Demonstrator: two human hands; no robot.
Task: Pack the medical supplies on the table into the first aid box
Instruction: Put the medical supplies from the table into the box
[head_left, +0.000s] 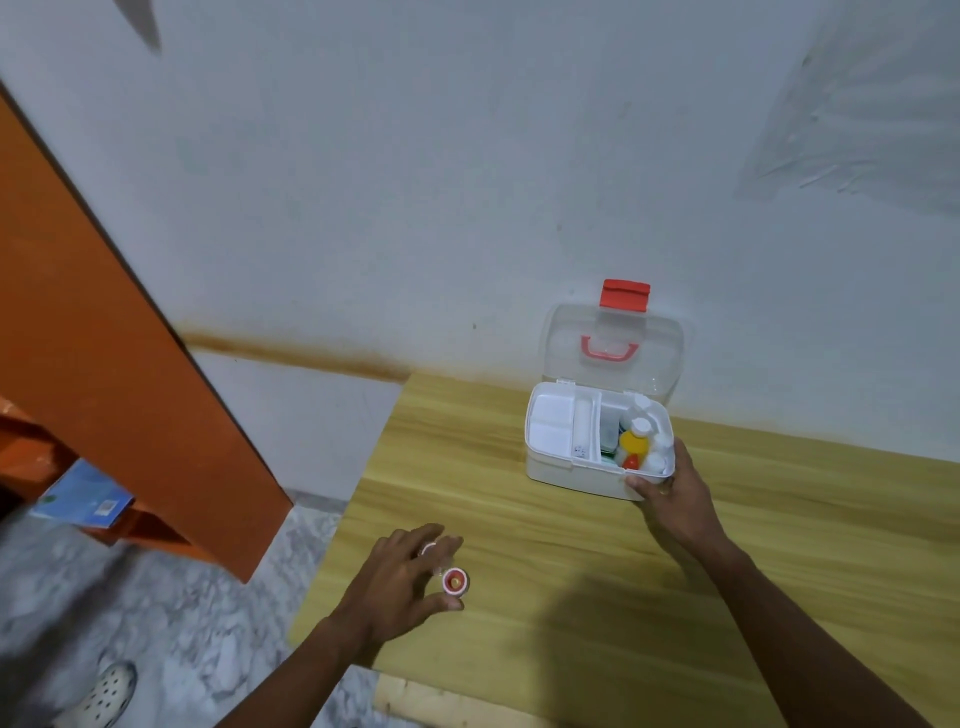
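Observation:
The white first aid box stands open at the far side of the wooden table, its clear lid with a red latch leaning against the wall. A white tray fills its left half; a yellow bottle, white bottles and a red cap sit in its right half. My right hand grips the box's near right corner. My left hand rests on the table's left part, fingers curled around two small red-and-white tape rolls.
The table's left edge drops to a marbled grey floor. An orange board leans at the left with a blue booklet beneath it. The wall stands right behind the box. My shoe shows at bottom left.

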